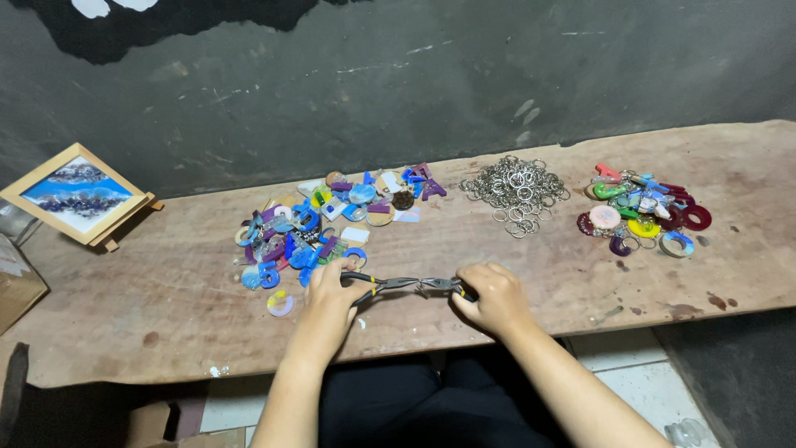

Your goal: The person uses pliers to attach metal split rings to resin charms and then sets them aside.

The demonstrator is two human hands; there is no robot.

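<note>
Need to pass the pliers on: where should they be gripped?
Grip the pliers by the dark handles, coming from the left. They lie level between both hands, handles inside the left hand, narrow nose pointing at the right hand. The slim metal tip looks a poor hold.

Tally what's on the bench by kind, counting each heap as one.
Pliers: 2
Heaps of coloured charms: 1
Heaps of metal rings: 1
Heaps of charms with rings fitted: 1
Framed pictures: 1
Total: 6
</note>
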